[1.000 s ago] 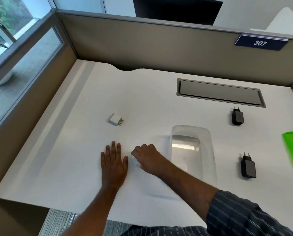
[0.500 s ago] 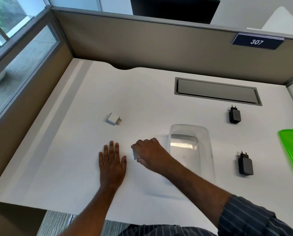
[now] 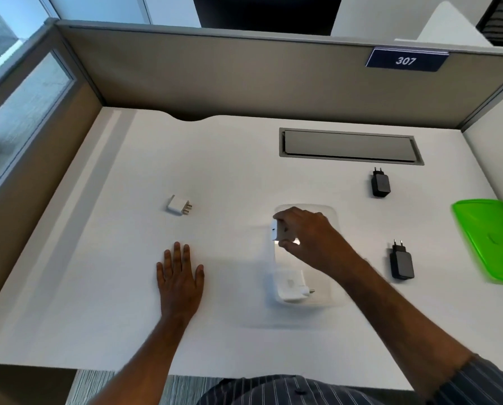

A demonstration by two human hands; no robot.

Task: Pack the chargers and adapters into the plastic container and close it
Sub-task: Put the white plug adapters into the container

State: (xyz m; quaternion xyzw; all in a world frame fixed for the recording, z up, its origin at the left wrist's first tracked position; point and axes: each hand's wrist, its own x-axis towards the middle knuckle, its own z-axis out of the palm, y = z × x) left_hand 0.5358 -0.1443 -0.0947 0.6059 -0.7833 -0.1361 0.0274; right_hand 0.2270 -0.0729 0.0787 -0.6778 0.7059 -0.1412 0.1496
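A clear plastic container (image 3: 333, 287) sits open on the white desk (image 3: 98, 287), with a white charger (image 3: 290, 285) lying in its near end. My right hand (image 3: 308, 236) hovers over the container's far half, shut on a small white adapter (image 3: 276, 234). My left hand (image 3: 179, 273) rests flat on the desk to the left, fingers apart, holding nothing. Another white adapter (image 3: 178, 204) lies farther left. Two black chargers lie to the right, one far (image 3: 379, 184) and one near (image 3: 401, 263). The green lid (image 3: 489, 244) rests at the right edge.
A grey cable hatch (image 3: 349, 146) is set into the desk behind the container. Beige partition walls (image 3: 244, 80) close off the back and left sides. A blue sign reading 307 (image 3: 405, 60) hangs on the back wall.
My right hand has lifted the small white adapter off the desk beside my left hand and carried it right, over the container. My left hand has stayed flat.
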